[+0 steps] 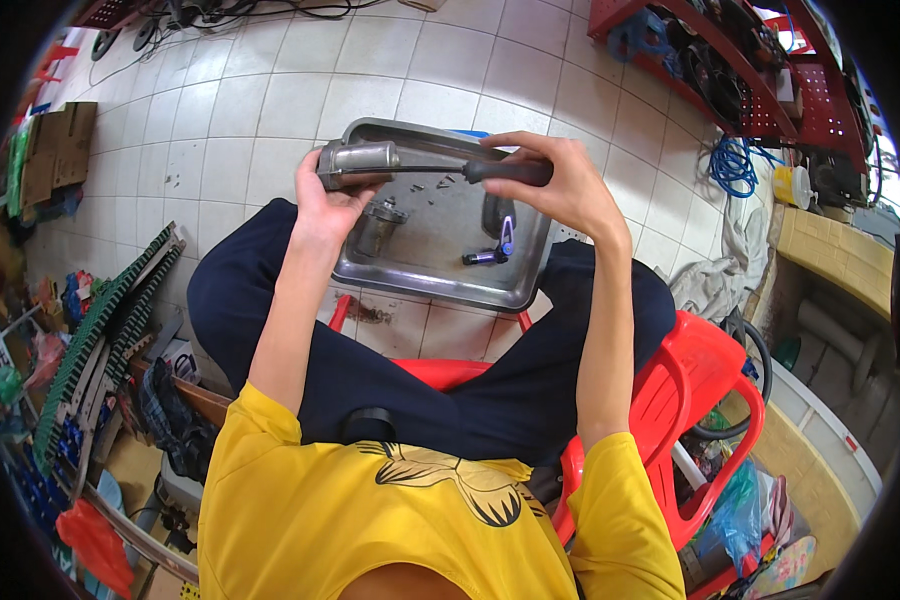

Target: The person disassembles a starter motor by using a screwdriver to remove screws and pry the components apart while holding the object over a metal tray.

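My left hand [322, 208] grips a grey metal cylinder [365, 157], held on its side above the left part of a metal tray [430, 284]. In my right hand [576, 185] is a screwdriver [510, 173] with a dark handle. Its thin shaft points left and reaches the cylinder's right side; whether the tip touches, I cannot tell. Below the cylinder, a round flanged metal part [378, 226] rests in the tray. Several small screws [420, 186] lie in the tray's middle. At its right are a purple-and-black tool [490, 255] and a dark elongated piece [497, 210].
Behind my right arm stands a red plastic chair [692, 365]. A red rack [690, 70] of machine parts is at far right, near a coiled blue hose [733, 166]. Green-edged strips [100, 340] and clutter lie at left. White floor tiles [355, 50] stretch beyond the tray.
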A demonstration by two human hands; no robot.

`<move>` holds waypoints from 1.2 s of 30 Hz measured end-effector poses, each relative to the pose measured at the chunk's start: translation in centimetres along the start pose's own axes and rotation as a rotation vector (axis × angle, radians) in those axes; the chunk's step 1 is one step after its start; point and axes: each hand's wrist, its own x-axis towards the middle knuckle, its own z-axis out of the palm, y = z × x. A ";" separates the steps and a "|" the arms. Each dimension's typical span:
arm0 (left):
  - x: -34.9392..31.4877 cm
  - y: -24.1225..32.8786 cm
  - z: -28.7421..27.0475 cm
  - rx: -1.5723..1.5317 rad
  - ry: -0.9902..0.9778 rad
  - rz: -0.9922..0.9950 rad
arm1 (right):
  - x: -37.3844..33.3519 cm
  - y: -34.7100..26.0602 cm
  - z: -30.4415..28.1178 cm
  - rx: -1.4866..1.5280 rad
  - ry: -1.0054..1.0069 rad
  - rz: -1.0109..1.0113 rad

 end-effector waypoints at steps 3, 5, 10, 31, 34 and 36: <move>-0.3 0.7 -0.1 -0.020 0.003 -0.004 | 0.0 -1.0 0.4 0.020 0.016 0.013; 0.0 1.0 -0.3 0.022 -0.003 0.036 | 0.0 -0.5 0.7 0.000 0.074 -0.130; 0.1 1.7 -0.6 0.011 -0.022 0.047 | 0.4 1.1 0.8 -0.021 0.079 -0.223; -0.5 1.4 -0.2 0.072 -0.014 0.067 | 0.6 -0.4 0.8 -0.052 0.013 -0.021; -0.6 1.3 -0.1 0.049 -0.021 0.050 | 0.4 0.7 1.2 0.058 0.068 -0.113; -0.8 1.3 0.3 0.022 -0.011 0.038 | 0.5 1.1 1.1 0.077 0.075 -0.128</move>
